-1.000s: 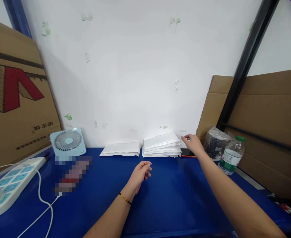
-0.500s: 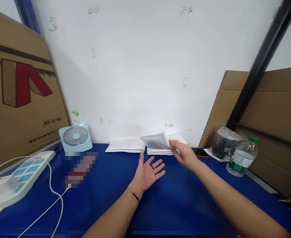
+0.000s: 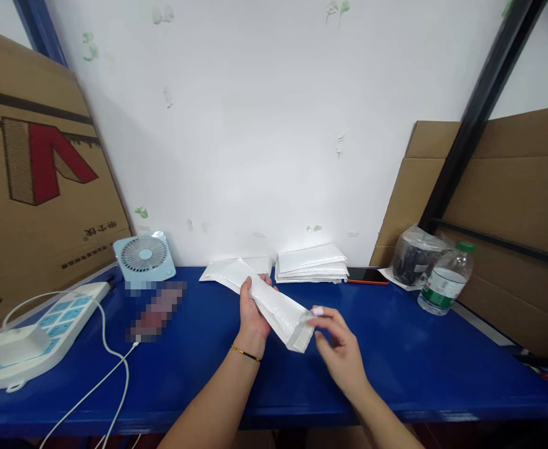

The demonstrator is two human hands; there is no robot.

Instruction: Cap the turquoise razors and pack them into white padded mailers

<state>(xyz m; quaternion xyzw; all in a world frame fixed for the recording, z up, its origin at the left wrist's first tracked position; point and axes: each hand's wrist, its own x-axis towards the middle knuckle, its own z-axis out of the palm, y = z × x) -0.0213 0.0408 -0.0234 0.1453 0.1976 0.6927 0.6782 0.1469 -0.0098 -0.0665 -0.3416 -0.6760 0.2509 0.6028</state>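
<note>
A white padded envelope (image 3: 274, 302) lies slantwise in my left hand (image 3: 255, 312), which is closed around its middle with the thumb on top. Its near right end has a grey-white flap strip. At that end is my right hand (image 3: 341, 349), its fingertips touching the corner and the thumb held apart from the index finger. Against the wall lie a stack of white padded envelopes (image 3: 311, 259) and, to its left, more white envelopes (image 3: 211, 272), partly covered by the held one.
On the blue table (image 3: 199, 349) stand a light blue fan (image 3: 145, 255), a power strip (image 3: 63, 330) with a white cable, and a blurred-out object (image 3: 159, 312). At right are a phone (image 3: 367, 276), a bagged dark item (image 3: 411, 259) and a water bottle (image 3: 446, 280). Cardboard flanks both sides.
My right hand has brought the envelope from the back toward me. My left hand, open before, is now closed on it, and my right hand has moved to its near end.
</note>
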